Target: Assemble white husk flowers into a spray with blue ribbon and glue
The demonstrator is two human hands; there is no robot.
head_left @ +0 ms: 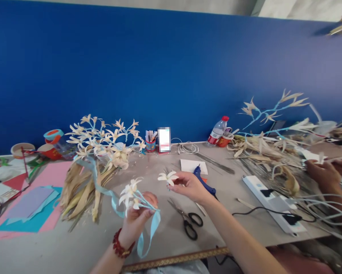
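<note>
My left hand (pixel 140 217), with a red bead bracelet at the wrist, is closed around the stems of a small bunch of white handmade flowers (pixel 130 194). Light blue ribbon (pixel 156 224) wraps those stems, and a loose length hangs below my fingers. To the right, my right hand (pixel 189 185) pinches a single white flower (pixel 167 178) just behind its petals. A gap separates this flower from the bunch. Black-handled scissors (pixel 189 222) lie on the table below my right hand, and a blue glue gun (pixel 204 182) rests beyond it.
Dried husks (pixel 82 186) and a large flower spray (pixel 105 140) are at the left, beside coloured paper (pixel 34 209). A white power strip (pixel 273 205) with cords lies at the right, near another person's hands (pixel 325 173). A bottle (pixel 218 131) stands against the blue partition (pixel 159 68).
</note>
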